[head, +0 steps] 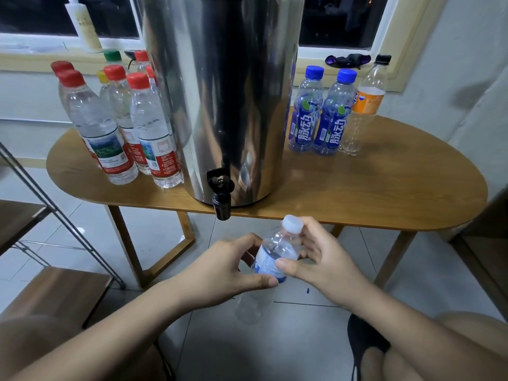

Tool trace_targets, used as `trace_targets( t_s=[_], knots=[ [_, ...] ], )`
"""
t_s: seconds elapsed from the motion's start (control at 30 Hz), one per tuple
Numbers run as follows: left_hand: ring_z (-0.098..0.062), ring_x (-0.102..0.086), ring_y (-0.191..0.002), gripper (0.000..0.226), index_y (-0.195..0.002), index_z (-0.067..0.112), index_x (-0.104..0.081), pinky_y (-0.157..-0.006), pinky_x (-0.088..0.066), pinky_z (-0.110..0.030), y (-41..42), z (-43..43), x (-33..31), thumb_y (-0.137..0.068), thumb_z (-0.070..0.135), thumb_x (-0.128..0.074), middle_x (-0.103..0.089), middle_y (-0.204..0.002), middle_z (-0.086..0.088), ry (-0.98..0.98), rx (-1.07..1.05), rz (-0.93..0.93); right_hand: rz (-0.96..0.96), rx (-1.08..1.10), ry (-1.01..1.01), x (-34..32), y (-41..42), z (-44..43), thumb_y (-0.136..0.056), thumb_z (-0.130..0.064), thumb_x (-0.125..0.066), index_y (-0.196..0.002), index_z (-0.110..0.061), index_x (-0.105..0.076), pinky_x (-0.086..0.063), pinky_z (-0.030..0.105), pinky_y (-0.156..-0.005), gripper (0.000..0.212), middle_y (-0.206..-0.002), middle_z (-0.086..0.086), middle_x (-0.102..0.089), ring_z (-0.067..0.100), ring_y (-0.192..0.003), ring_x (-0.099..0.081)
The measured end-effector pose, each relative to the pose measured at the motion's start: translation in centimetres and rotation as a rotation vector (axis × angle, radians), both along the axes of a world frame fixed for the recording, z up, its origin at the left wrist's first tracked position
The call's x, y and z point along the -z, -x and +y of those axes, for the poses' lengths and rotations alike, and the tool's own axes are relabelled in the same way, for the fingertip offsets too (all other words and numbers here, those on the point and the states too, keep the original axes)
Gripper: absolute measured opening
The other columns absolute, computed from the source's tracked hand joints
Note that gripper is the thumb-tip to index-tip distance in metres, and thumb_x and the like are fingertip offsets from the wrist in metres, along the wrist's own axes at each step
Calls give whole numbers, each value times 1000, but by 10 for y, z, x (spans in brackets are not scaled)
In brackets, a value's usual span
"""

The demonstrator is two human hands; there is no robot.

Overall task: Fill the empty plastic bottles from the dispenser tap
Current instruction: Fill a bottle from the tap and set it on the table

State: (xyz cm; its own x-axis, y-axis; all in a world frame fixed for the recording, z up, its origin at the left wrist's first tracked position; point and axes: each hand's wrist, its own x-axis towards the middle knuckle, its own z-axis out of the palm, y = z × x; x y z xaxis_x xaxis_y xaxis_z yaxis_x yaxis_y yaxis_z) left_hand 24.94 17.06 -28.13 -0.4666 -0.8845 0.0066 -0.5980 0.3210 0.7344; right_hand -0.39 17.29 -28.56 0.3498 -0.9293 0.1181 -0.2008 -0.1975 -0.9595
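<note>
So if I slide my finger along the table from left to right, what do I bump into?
cluster of red-capped bottles → steel dispenser → first blue-capped bottle → second blue-capped bottle → orange-label bottle

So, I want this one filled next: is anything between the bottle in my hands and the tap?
Nothing visible lies in the gap between the bottle, held by the left hand and right hand, and the tap overhanging the table edge. The white cap is on its mouth, though.
</note>
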Motion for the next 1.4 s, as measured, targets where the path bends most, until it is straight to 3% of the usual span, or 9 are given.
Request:
trace_targets(
  t_s=[0.2, 0.3, 0.43, 0.73, 0.87, 1.0, 1.1, 1.27, 1.4],
  knots=[
    [4, -64, -117, 69, -138, 40, -56, -86, -59, -19, -3, -3, 0, -83, 74, -80, -68, -129, 23, -23, 27, -61, 184, 68, 46, 7, 1, -1, -80, -46, -91, -127, -38, -60, -59, 53, -97, 57, -125, -9, -72, 18, -118, -69],
    [3, -65, -119, 66, -140, 41, -56, -85, -61, -24, -4, -2, -7, -86, 73, -75, -66, -131, 23, 23, -33, 24, 336, 59, 91, 5, 2, 0, -77, -47, -91, -127, -41, -62, -61, 46, -93, 58, -121, -16, -71, 11, -115, -68],
    [-5, -67, -119, 36, -130, 44, -65, -82, -61, -30, 1, 2, -11, -97, 47, -78, -68, -129, 24, 118, -16, 74, 423, -4, 158, 2, -2, 3, -79, -43, -92, -119, -43, -65, -59, 38, -88, 49, -119, -19, -69, 10, -112, -67],
    [-12, -68, -117, 36, -135, 43, -71, -84, -60, -33, 0, 3, -17, -106, 20, -71, -68, -127, 20, 245, 78, 52, 502, -24, 221, 6, -4, 2, -78, -49, -87, -113, -39, -70, -46, 15, -77, 40, -102, -16, -62, 10, -101, -63],
    [-12, -65, -116, 39, -137, 42, -70, -83, -59, -28, -4, 1, -18, -105, 20, -72, -62, -122, 19, 223, 113, 22, 515, -52, 169, 3, -3, 2, -77, -56, -88, -121, -42, -66, -52, 20, -84, 51, -111, -19, -61, 6, -108, -63],
    [-3, -63, -105, 36, -130, 39, -71, -81, -49, -12, -2, 2, -16, -103, 17, -75, -57, -114, 18, 249, 124, -65, 545, -128, 124, 4, -3, 2, -77, -62, -87, -108, -33, -69, -56, 39, -84, 47, -107, -10, -60, 12, -101, -62],
    [8, -58, -95, 40, -129, 35, -71, -77, -42, -5, 0, 4, -16, -100, 7, -76, -57, -111, 14, 248, 120, -106, 562, -148, 140, 5, -3, 1, -76, -64, -87, -104, -33, -69, -55, 40, -82, 45, -103, -10, -58, 12, -97, -60],
    [-1, -60, -95, 16, -115, 34, -72, -77, -52, -21, 2, 3, -21, -101, 28, -77, -57, -105, 19, 229, 38, -127, 536, -117, 177, 4, -5, 1, -75, -64, -90, -109, -36, -67, -49, 24, -82, 49, -105, -15, -59, 9, -102, -61],
    [-5, -62, -91, 21, -106, 35, -68, -78, -57, -33, 1, 3, -24, -96, 53, -75, -61, -102, 16, 226, 31, -224, 574, -112, 189, 5, -6, 3, -75, -62, -90, -117, -36, -68, -51, 25, -87, 54, -112, -16, -59, 7, -108, -61]
  ],
)
